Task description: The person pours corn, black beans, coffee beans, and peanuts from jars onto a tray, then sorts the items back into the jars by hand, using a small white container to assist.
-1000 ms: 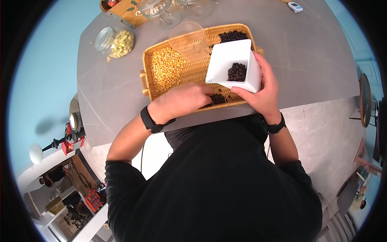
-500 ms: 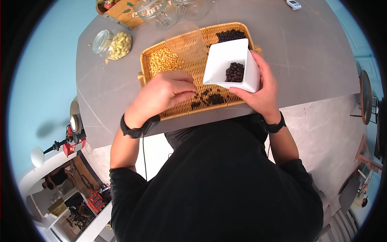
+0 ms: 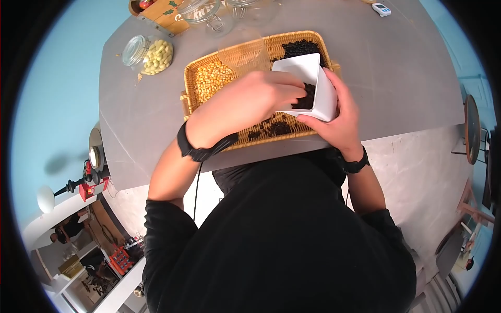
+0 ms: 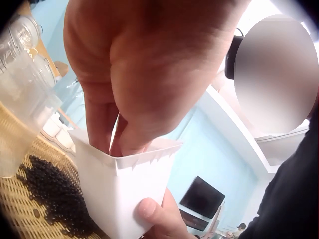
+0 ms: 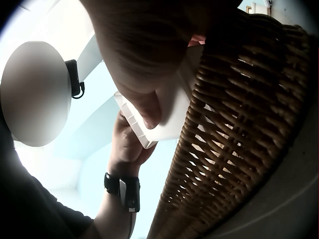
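In the head view my right hand (image 3: pixel 339 115) grips a tilted white square container (image 3: pixel 327 99) that holds dark beans (image 3: pixel 310 99). My left hand (image 3: pixel 250 99) reaches over its mouth. The left wrist view shows left fingers (image 4: pixel 102 122) extending past the container's rim (image 4: pixel 144 158), their tips hidden inside; whether they pinch anything does not show. The right thumb (image 5: pixel 148 112) presses the container's outside. Below lies a wicker tray (image 3: pixel 249 142) with loose dark beans (image 3: pixel 279 127) along its near side, yellow corn kernels (image 3: pixel 211 78) at its left and black beans (image 3: pixel 300 48) at its far right corner.
A clear cup (image 3: pixel 242 52) stands in the tray. An open jar of pale pieces (image 3: pixel 157 56) lies at the left of the grey table (image 3: pixel 396 78). Lidded glass jars (image 3: pixel 216 23) and a wooden crate (image 3: pixel 167 15) stand behind; a small white timer (image 3: pixel 382 9) is far right.
From the tray's near side, my left hand has moved away, left at first, then up and right to the container's mouth. My right hand keeps its grip, with the container in nearly the same place.
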Available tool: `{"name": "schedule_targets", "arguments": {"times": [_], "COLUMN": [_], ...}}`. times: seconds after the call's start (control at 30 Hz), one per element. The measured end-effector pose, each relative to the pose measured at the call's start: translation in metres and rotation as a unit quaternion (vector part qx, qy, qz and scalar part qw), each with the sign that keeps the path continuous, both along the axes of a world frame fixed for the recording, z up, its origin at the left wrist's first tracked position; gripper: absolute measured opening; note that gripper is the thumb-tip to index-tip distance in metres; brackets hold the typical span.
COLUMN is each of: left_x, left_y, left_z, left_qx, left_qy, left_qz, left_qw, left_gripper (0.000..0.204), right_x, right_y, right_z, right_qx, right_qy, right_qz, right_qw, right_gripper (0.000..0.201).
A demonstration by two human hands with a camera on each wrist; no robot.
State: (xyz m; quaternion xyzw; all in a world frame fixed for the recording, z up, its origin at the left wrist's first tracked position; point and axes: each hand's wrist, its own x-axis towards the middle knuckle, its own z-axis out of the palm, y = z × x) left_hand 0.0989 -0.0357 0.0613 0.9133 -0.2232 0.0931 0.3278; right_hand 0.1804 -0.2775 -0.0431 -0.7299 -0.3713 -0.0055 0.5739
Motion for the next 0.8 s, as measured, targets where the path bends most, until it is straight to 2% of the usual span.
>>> {"name": "schedule_targets", "arguments": {"times": [0.07,0.1,0.2,0.3,0.4,0.43,0.53,0.8], "left_x": [-0.018,-0.029,-0.065,-0.094,-0.105,-0.104,-0.096,-0.071], "left_y": [0.01,0.012,0.021,0.037,0.032,0.026,0.011,-0.005], "left_z": [0.006,0.015,0.011,-0.025,-0.041,-0.041,-0.049,-0.057], "left_qx": [-0.004,-0.004,-0.025,0.017,0.01,-0.027,0.009,-0.048], "left_qy": [-0.045,-0.034,0.098,0.238,0.319,0.328,0.293,0.277], "left_qz": [0.048,0.095,0.234,0.254,0.245,0.252,0.226,0.188], "left_qw": [0.998,0.995,0.967,0.937,0.916,0.91,0.929,0.941], "left_gripper": [0.014,0.012,0.012,0.01,0.011,0.011,0.013,0.018], "right_x": [-0.001,-0.001,0.0,0.001,0.001,0.0,0.001,0.0], "right_y": [0.001,0.002,0.0,0.001,0.002,0.002,0.002,0.002], "right_z": [-0.001,-0.002,-0.002,-0.004,-0.006,-0.006,-0.003,0.0], "right_qx": [0.01,0.016,0.013,0.018,0.031,0.026,0.017,0.006], "right_qy": [0.017,0.025,0.033,0.033,0.051,0.05,0.042,0.016], "right_qz": [0.0,0.001,0.009,0.012,0.018,0.016,0.011,0.001], "right_qw": [1.0,1.0,0.999,0.999,0.998,0.998,0.999,1.0], "right_gripper": [0.106,0.106,0.106,0.107,0.107,0.107,0.106,0.105]}}
